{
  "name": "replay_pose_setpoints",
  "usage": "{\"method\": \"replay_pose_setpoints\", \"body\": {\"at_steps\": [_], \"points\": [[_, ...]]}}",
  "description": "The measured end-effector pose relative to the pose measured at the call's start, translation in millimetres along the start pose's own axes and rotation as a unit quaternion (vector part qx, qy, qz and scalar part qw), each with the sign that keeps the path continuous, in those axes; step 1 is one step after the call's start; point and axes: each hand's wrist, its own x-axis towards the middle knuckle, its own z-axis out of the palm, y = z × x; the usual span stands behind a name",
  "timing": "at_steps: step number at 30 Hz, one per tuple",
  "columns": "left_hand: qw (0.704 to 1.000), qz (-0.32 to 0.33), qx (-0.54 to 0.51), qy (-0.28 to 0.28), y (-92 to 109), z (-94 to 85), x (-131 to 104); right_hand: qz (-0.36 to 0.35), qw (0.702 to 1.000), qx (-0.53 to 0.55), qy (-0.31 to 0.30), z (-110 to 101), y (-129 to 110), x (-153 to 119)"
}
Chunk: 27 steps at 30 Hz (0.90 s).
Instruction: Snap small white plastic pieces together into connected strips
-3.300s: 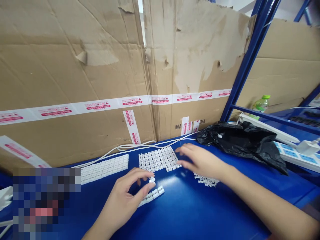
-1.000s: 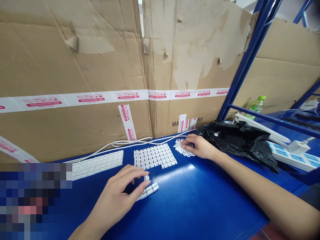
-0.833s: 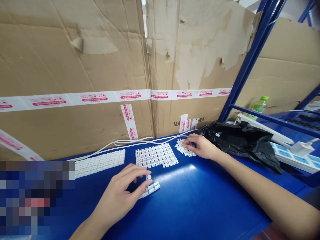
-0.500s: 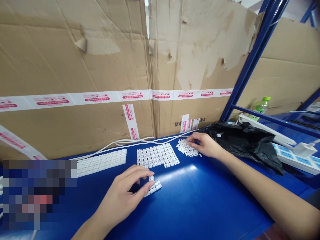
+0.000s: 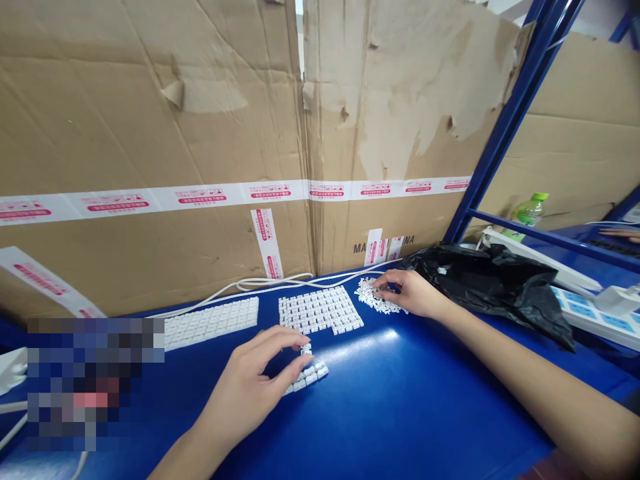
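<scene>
My left hand pinches a small white plastic piece between thumb and fingertips, a little above the blue tabletop. Just beneath its fingers lies a short group of white blocks, partly hidden by the thumb. My right hand has its bent fingertips in a heap of tiny white parts; whether a part is between them is too small to tell. Between the hands, farther back, small white pieces lie in neat rows. Another white block of rows lies to the left.
Cardboard sheets wall off the back, with white cables along their foot. A black plastic bag lies right of the heap, beside a power strip. A blue metal frame and a bottle stand behind.
The view has shifted slightly. My left hand, still pinching the small piece, has moved a little up and left relative to the blocks below. My right hand stays at the heap.
</scene>
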Motion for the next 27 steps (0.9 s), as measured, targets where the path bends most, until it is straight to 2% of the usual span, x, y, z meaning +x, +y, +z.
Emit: {"method": "replay_pose_setpoints", "body": {"at_steps": [3,13,17,19,22,25,27], "points": [[1.000,-0.003,-0.008,0.014,-0.6,1.3,-0.1,0.001,1.000,0.015,-0.002,1.8,0.5,0.3],[1.000,0.002,-0.011,-0.012,-5.0,2.4,0.3,0.046,0.996,0.056,0.046,-1.3,1.1,0.9],[1.000,-0.011,-0.007,-0.016,-2.8,1.2,1.0,0.065,0.988,0.133,0.049,2.0,-1.1,1.0],[1.000,-0.007,-0.008,-0.018,-2.6,1.3,1.0,0.091,0.969,0.223,0.047,3.3,-1.6,0.9],[0.999,-0.006,-0.022,-0.022,-2.8,1.5,0.5,0.141,0.924,0.350,0.070,2.8,-2.6,2.2],[1.000,0.008,-0.017,-0.016,-3.4,0.9,0.4,0.168,0.885,0.419,0.113,1.9,-10.8,7.2],[1.000,0.023,-0.010,-0.014,-4.6,0.2,0.7,0.174,0.865,0.456,0.116,3.5,-25.5,12.1]]}}
